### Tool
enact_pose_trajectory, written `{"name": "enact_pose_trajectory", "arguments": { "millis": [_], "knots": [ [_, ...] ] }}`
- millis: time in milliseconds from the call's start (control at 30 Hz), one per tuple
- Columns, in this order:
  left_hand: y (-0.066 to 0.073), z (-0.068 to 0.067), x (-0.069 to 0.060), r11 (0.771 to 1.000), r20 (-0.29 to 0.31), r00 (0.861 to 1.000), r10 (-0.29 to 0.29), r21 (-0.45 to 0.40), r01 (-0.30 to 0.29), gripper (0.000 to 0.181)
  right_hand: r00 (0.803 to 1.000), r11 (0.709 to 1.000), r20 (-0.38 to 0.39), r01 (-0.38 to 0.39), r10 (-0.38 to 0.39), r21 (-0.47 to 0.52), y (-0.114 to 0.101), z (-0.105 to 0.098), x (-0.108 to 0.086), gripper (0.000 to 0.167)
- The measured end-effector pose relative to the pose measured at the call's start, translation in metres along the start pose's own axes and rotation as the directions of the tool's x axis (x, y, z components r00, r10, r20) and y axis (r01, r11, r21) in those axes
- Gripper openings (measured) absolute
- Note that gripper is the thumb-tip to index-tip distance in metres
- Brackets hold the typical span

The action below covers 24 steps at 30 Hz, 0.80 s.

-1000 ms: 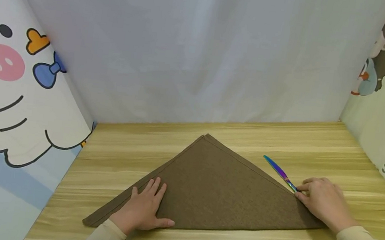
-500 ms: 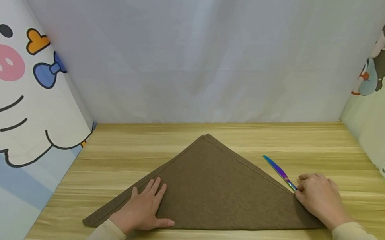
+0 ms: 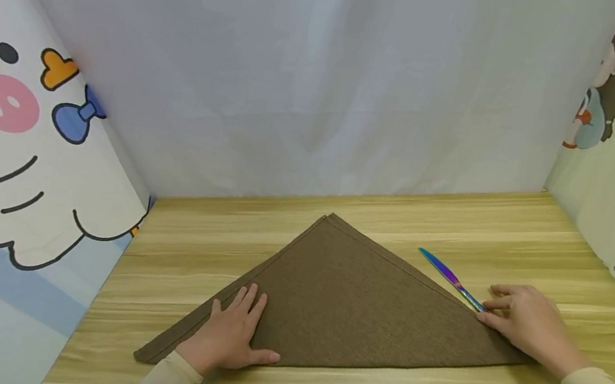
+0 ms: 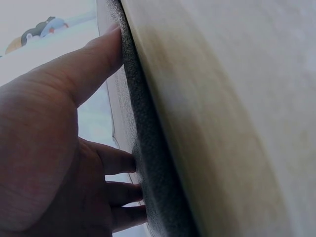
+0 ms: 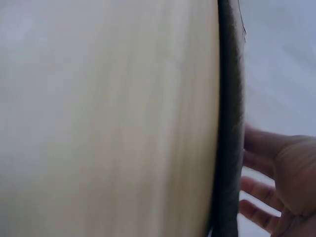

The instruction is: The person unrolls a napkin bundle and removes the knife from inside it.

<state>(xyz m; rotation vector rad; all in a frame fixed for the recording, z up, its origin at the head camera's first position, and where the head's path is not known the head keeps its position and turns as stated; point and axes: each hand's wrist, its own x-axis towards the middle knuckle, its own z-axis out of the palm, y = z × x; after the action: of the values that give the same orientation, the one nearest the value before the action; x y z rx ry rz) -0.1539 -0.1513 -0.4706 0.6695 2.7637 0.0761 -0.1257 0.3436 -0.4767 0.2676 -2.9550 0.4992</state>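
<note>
A brown cloth [image 3: 352, 300], folded into a triangle with stitched edges, lies flat on the wooden table, one corner pointing away. My left hand [image 3: 230, 330] rests on its left part, fingers spread and thumb along the near edge; the left wrist view shows these fingertips on the cloth too. My right hand [image 3: 528, 321] is at the cloth's right end, thumb by the upper edge and fingers loosely extended. Close to that thumb is the handle end of a rainbow-coloured table knife [image 3: 449, 277]. The knife lies along the cloth's upper right edge, its handle end partly hidden.
The wood-grain table [image 3: 211, 225] extends behind and in front of the cloth. A plain pale curtain [image 3: 320, 91] stands at the back. Printed panels, with a cartoon duck [image 3: 13, 104] on the left one, border both sides.
My right hand has moved to the right and its fingers have loosened, uncovering more of the knife's handle. My left hand and the cloth stay practically where they were.
</note>
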Motion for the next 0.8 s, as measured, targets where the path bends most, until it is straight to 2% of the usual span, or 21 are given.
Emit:
{"name": "enact_pose_trajectory", "arguments": {
  "millis": [200, 467, 633, 800],
  "knots": [
    [0.0009, -0.0033, 0.0005, 1.0, 0.015, 1.0, -0.005, 0.006, 0.005, 0.11, 1.0, 0.99, 0.002, 0.026, -0.026, 0.142, 0.0102, 0.0009, -0.0049, 0.034],
    [0.0012, -0.0036, -0.0001, 1.0, 0.032, 0.999, -0.003, -0.006, 0.003, 0.111, 1.0, 0.978, 0.003, 0.022, -0.023, 0.209, 0.0098, 0.0029, -0.0021, 0.025],
    [0.0012, -0.0041, 0.0001, 1.0, 0.029, 1.0, 0.001, -0.001, -0.001, 0.111, 1.0, 0.981, -0.009, 0.017, -0.015, 0.194, 0.005, 0.0043, -0.0018, 0.017],
    [0.0013, -0.0042, 0.0001, 1.0, 0.028, 1.0, 0.002, -0.001, -0.002, 0.111, 0.994, 0.99, -0.076, 0.084, -0.076, 0.115, 0.003, 0.0067, -0.0017, 0.01]
  ]
}}
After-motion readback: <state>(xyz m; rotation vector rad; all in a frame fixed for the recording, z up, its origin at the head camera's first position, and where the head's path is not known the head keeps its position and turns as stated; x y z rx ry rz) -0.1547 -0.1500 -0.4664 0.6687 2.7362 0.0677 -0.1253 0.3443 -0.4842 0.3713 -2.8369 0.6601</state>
